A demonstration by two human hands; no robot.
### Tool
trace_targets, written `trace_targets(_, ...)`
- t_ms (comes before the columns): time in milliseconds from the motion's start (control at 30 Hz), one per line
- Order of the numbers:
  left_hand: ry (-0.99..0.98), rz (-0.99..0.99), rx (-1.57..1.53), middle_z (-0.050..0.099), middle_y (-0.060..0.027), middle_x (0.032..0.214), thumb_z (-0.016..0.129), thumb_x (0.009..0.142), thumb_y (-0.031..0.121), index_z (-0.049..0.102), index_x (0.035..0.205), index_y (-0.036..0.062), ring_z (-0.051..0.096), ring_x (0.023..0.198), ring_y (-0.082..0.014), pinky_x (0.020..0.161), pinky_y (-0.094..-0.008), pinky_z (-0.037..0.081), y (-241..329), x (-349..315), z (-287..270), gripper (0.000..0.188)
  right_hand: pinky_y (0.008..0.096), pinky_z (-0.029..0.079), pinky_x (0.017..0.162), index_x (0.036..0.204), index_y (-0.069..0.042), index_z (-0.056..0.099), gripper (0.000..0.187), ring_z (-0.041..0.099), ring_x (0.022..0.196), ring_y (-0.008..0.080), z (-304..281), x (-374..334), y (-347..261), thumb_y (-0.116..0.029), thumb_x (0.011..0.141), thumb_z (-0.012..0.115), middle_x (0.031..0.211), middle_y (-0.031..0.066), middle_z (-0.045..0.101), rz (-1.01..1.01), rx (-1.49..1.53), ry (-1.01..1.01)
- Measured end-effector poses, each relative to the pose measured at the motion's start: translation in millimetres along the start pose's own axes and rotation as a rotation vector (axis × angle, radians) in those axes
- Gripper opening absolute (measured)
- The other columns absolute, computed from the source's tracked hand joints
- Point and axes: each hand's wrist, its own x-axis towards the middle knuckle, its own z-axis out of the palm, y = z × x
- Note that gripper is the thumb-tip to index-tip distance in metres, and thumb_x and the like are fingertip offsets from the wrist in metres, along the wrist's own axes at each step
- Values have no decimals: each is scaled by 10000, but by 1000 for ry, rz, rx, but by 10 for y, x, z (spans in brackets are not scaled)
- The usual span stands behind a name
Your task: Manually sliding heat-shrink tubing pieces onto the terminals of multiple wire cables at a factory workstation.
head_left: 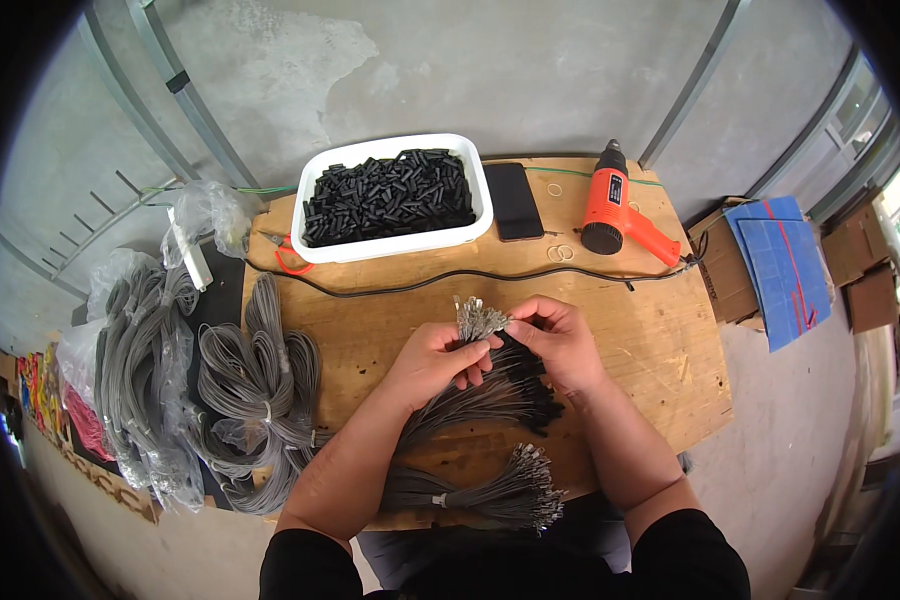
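Upright in my left hand (430, 365) is a bunch of thin grey wires with silvery metal terminals (481, 318), the fingers closed round it. Thumb and forefinger of my right hand (562, 347) pinch together at the right edge of these terminals, on what looks like a single wire end; the fingertips partly hide it. Below both hands lie grey wires with black sleeves (536, 400) on their ends, fanned over the wooden table. Nearer to me rests another tied bundle of grey wires (490, 494), its bare metal terminals pointing right.
A white tub (410, 245) of short black tubes stands at the back, beside a dark phone (515, 203). Rubber bands (560, 253) and an orange heat gun (608, 205) lie right of it. A black cable (420, 289) crosses the table. Coiled grey wires (245, 385) fill the left.
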Motion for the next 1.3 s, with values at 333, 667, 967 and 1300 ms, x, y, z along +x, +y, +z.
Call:
trace_targets(333,9,-19,112,682,-39,810,677,933,165,688,1064,8,610,603,-86,521,-210,449,50,-18,35,204,224,483,787,985,10,658,73,595,835,69,11,-28,-60,-49,942,655,916,20,672,62,83,-18)
trace_targets(667,151,23,-61,694,-70,817,664,946,160,682,1068,-4,629,637,-111,561,-222,490,-13,27,29,205,221,487,731,926,12,656,71,571,782,53,-19,-4,28,-54,951,652,851,12,669,-61,-147,46)
trace_targets(967,88,182,71,695,-68,855,709,898,56,680,1008,-26,660,731,-130,670,-251,540,-146,101,-35,141,221,487,725,939,16,656,89,582,778,64,58,-29,34,-72,939,672,865,18,678,-81,-207,-34)
trace_targets(1300,263,85,-151,681,-52,829,723,901,101,675,995,-21,640,727,-108,673,-236,519,-98,98,-13,161,278,561,942,1111,79,570,199,651,1084,247,-283,161,-29,84,961,440,1144,186,634,140,680,203)
